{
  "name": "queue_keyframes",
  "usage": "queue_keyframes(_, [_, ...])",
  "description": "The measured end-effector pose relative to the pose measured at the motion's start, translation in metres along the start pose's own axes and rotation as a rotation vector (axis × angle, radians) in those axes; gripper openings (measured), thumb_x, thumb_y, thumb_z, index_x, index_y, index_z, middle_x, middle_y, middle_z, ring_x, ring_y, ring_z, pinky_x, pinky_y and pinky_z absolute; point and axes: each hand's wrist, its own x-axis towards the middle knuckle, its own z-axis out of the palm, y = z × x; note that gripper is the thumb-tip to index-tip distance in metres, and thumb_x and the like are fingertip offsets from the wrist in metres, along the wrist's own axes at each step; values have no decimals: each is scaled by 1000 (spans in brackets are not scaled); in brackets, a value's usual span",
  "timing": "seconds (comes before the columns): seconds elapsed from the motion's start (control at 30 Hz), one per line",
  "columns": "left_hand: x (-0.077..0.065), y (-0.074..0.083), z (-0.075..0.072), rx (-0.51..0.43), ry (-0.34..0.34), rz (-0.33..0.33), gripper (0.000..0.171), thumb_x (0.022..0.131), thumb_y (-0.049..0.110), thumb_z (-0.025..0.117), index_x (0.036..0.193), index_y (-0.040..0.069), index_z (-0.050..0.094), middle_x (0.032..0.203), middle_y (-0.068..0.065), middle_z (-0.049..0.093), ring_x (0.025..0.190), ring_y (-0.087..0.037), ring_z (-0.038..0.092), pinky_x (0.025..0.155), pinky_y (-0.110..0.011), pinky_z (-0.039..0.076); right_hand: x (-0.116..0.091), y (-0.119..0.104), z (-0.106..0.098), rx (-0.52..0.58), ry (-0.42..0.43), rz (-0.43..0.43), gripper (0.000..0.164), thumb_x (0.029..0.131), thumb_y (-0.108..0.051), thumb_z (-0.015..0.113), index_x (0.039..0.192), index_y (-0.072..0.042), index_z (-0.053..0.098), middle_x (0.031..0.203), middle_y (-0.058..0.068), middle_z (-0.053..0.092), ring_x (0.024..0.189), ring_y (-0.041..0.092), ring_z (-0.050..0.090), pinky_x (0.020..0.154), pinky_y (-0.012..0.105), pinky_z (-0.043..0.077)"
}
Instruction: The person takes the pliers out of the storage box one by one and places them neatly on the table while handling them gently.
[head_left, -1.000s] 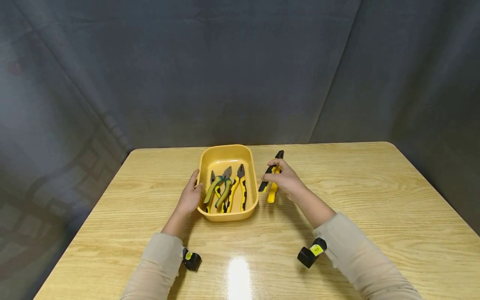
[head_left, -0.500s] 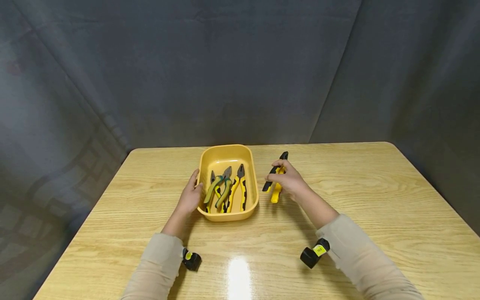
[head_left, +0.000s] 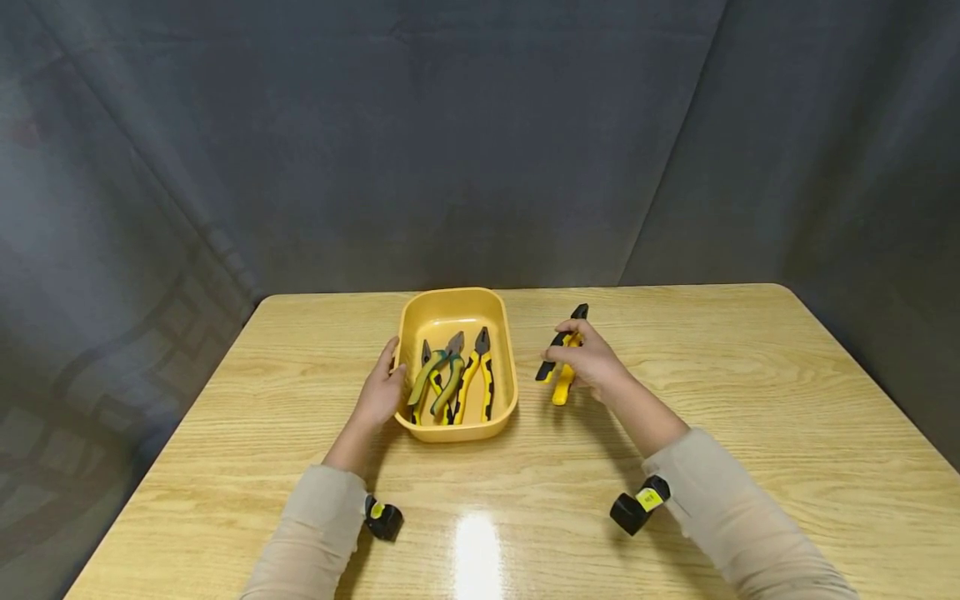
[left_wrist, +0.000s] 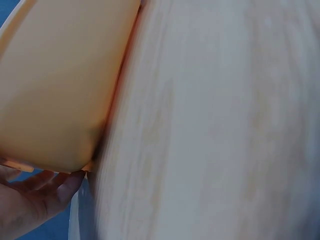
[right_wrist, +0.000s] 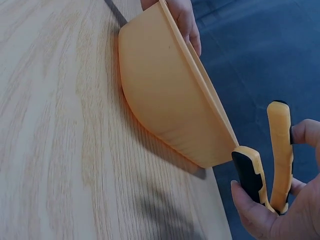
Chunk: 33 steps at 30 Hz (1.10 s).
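My left hand (head_left: 380, 393) grips the left rim of a yellow plastic tub (head_left: 456, 434), thumb over the edge. Several pliers lie in the tub: a black-and-yellow pair of pliers (head_left: 487, 392) on the right, green-handled pliers (head_left: 448, 387) across the middle, and pointed-jaw pliers (head_left: 425, 352) partly hidden beneath those. To the right of the tub, my right hand (head_left: 594, 360) holds another pair of black-and-yellow pliers (head_left: 562, 392) above the table, jaws pointing away. In the right wrist view the spread handles (right_wrist: 280, 145) of these pliers show between thumb and fingers.
The wooden table (head_left: 247, 433) ends at a dark grey curtain (head_left: 450, 167) behind. A black wrist camera (head_left: 384, 520) sits at the left cuff, and another black camera (head_left: 632, 512) hangs at the right cuff.
My right hand has drifted a little to the right, away from the tub, carrying the pliers. The left hand, the tub and the pliers inside it stay put.
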Motion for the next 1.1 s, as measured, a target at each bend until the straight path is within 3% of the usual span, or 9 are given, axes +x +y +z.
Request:
queue_keyframes(0.33, [1,0,1,-14,-5,0,50,94,15,27,140,15,6,140,-19,12,125,-34,15,99,-46,16,2,4,-3,5,-1,12,58,77,-11,59,125,-5,28,125,21,30,72,21,45,59,34,42])
queue_keyframes(0.67, [0,1,4,-22,5,6,50,94,14,28,140,12,8,139,-21,12,124,-35,17,98,-46,18,2,7,-9,-23,17,24,57,77,-14,60,124,-8,29,129,19,27,92,29,44,69,39,43])
queue_keyframes(1.1, [0,1,4,-20,1,5,50,94,14,28,140,14,7,140,-20,11,125,-35,15,98,-47,16,1,12,-16,8,22,21,57,78,-11,59,124,-5,27,128,22,26,78,25,45,57,31,40])
